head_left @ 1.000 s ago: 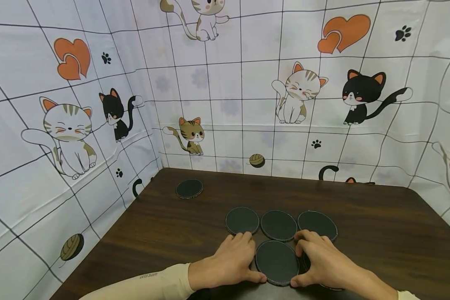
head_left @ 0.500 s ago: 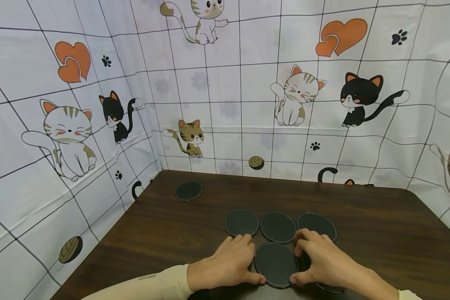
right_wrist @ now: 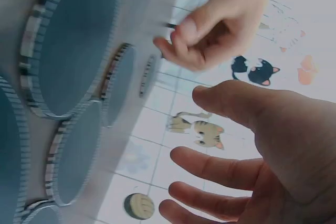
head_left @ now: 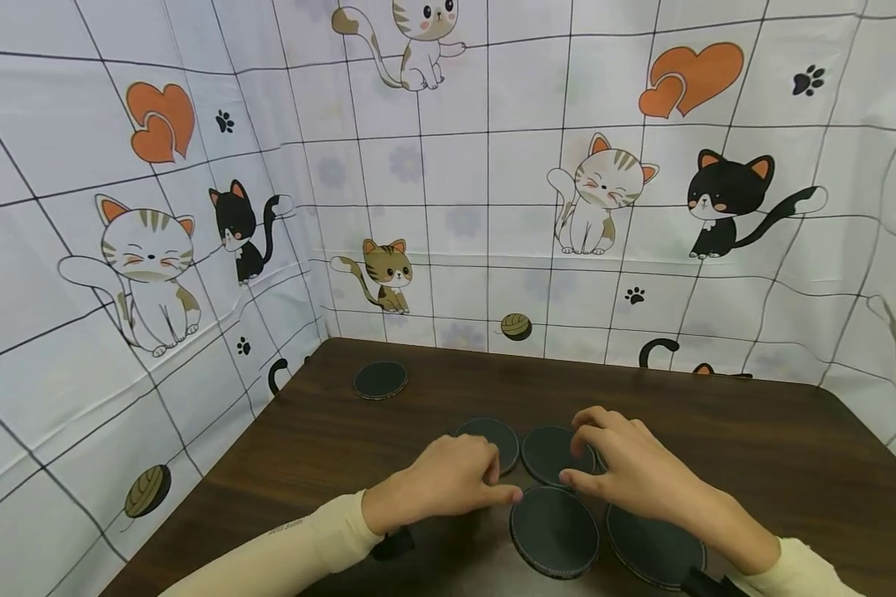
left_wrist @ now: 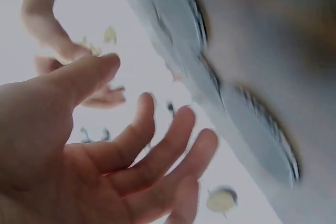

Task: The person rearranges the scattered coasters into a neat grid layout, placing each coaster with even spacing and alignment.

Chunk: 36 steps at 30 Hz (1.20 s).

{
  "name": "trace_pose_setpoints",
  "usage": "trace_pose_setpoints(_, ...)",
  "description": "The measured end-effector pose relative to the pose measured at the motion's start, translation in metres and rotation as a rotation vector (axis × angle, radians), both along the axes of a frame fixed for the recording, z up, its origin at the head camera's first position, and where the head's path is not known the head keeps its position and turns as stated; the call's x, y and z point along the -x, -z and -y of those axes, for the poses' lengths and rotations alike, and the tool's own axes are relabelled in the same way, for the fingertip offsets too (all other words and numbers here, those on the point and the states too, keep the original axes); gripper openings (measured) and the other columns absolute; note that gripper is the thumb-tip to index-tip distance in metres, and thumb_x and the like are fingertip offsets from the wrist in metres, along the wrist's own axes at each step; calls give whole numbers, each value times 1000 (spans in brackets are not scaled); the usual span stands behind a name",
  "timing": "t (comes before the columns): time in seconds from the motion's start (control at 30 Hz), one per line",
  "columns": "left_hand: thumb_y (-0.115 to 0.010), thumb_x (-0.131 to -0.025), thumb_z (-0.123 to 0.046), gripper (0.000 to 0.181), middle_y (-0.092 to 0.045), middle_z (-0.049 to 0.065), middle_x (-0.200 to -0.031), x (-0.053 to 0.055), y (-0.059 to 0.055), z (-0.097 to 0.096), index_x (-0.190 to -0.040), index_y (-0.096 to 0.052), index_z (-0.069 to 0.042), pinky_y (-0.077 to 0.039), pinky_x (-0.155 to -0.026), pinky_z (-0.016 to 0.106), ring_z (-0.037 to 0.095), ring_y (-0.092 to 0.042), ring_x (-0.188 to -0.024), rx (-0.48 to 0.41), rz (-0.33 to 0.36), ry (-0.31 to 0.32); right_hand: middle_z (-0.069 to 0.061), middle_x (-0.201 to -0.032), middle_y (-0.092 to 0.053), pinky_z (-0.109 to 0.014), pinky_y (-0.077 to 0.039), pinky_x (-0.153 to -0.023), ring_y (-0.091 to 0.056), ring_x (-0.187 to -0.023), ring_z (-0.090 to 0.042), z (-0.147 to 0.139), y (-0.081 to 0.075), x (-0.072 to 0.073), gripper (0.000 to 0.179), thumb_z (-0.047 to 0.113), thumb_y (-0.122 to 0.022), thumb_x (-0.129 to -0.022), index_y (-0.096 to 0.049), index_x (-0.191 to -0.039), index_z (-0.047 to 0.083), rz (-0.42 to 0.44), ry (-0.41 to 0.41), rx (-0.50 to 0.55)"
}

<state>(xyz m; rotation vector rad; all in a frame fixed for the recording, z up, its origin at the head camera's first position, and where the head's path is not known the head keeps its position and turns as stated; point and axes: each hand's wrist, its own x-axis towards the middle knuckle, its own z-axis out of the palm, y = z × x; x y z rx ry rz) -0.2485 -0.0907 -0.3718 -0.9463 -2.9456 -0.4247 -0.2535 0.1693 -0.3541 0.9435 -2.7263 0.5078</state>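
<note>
Several dark round coaster-like discs with stitched rims lie on the brown wooden table (head_left: pixel 291 431). Two are in front: a middle disc (head_left: pixel 554 532) and a right disc (head_left: pixel 653 547). Behind them sit a back-left disc (head_left: pixel 493 435), a back-middle disc (head_left: pixel 545 454) and another largely covered by my right hand. My left hand (head_left: pixel 448 477) hovers left of the front middle disc, its fingers loosely bent with nothing in them. Above the back discs hangs my right hand (head_left: pixel 635 468), fingers spread and holding nothing. Both palms, the left (left_wrist: pixel 105 166) and right (right_wrist: pixel 283 150), are bare in the wrist views.
A lone disc (head_left: pixel 381 380) lies at the table's far left. Behind and beside the table hangs a white curtain (head_left: pixel 448 166) with a grid and cartoon cats. In the right wrist view, the nearest disc (right_wrist: pixel 76 40) has a thick striped edge.
Both hands have let go of the front middle disc's sides and lifted up and away from the table. The front right disc is now uncovered. The discs keep their arrangement.
</note>
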Motion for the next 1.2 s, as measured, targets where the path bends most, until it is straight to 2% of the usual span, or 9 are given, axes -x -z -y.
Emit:
trace_pose_setpoints(0.13, -60, -85, -53, 36, -49, -9, -60, 32, -6, 23, -69, -55, -21, -36, -41, 25, 7, -46, -46, -77, -22, -125, -3, -120, -50, -53, -36, -82, -51, -100, -26, 14, -4, 14, 27, 54, -65, -79, -61, -84, 28, 5, -15, 21)
trace_pose_setpoints(0.27, -61, -86, -47, 32, -49, -6, -62, 68, 0, 53, -73, -54, -18, -37, -44, 26, 9, -47, -48, -76, -65, -264, -6, -121, -49, -55, -35, -83, -52, -99, -28, 25, -5, 34, 28, 51, -66, -81, -63, -88, 24, 26, -18, 37)
trace_pose_setpoints(0.37, -63, -86, -44, 31, -49, -5, -65, 92, 7, 73, -75, -53, -17, -39, -46, 28, 11, -48, -51, -53, -84, -356, -5, -120, -49, -51, -37, -83, -54, -96, -25, 33, -7, 52, 28, 47, -66, -82, -64, -91, 21, 50, -16, 70)
trace_pose_setpoints(0.47, -64, -84, -47, 34, -51, -1, -74, 111, 11, 90, -81, -56, -14, -43, -56, 34, 16, -52, -61, -11, -115, -443, -5, -120, -48, -43, -42, -76, -53, -94, -22, 41, -9, 69, 29, 46, -66, -83, -64, -94, 20, 100, -17, 104)
trace_pose_setpoints(0.57, -64, -80, -55, 52, -52, 8, -92, 125, 16, 104, -99, -60, -7, -42, -72, 45, 26, -52, -81, 56, -139, -518, -4, -119, -48, -37, -43, -71, -53, -92, -20, 52, -10, 84, 27, 44, -66, -83, -64, -94, 20, 145, -28, 128)
trace_pose_setpoints(0.67, -66, -72, -64, 78, -47, 15, -107, 133, 22, 116, -116, -56, 0, -36, -81, 52, 33, -47, -93, 130, -100, -562, -3, -115, -49, -36, -44, -71, -52, -90, -18, 65, -7, 96, 24, 42, -67, -84, -64, -93, 20, 168, -51, 135)
trace_pose_setpoints(0.73, -68, -66, -68, 88, -45, 17, -109, 135, 25, 122, -118, -55, 2, -34, -82, 53, 34, -44, -93, 153, -57, -572, -2, -111, -49, -35, -44, -71, -52, -88, -16, 75, -4, 102, 23, 41, -67, -84, -64, -93, 20, 183, -64, 136)
trace_pose_setpoints(1.03, -73, -58, -69, 106, -39, 23, -127, 142, 27, 155, -135, -40, -3, -25, -88, 62, 42, -36, -113, 119, 19, -562, 4, -84, -55, -32, -44, -59, -54, -69, -13, 120, 2, 126, 22, 39, -70, -81, -64, -84, 19, 310, -42, 81)
trace_pose_setpoints(1.2, -68, -56, -75, 104, -42, 23, -117, 146, 27, 170, -124, -50, 2, -28, -86, 61, 42, -39, -107, 166, 83, -596, 1, -84, -57, -33, -46, -60, -55, -70, -15, 142, 12, 144, 35, 44, -72, -78, -65, -91, 12, 347, -46, 35)
